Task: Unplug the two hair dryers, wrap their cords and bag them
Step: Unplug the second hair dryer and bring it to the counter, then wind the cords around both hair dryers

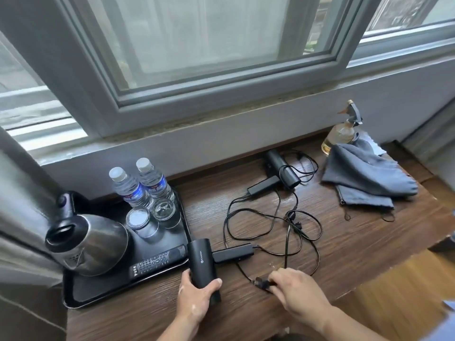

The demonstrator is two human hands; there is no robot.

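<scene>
Two black hair dryers lie on the wooden desk [344, 242] below the window. The near dryer [203, 264] sits just beside the black tray [71, 301], and the left hand [197, 301] grasps its barrel, thumb and fingers curled round it. The right hand [295, 291] pinches a black plug [262, 283] just right of that dryer. The far dryer [280, 168] lies near the wall. Loose cords [283, 225] tangle between the two dryers. Grey cloth bags [364, 175] lie well apart at the right, beside a spray bottle [342, 134]
</scene>
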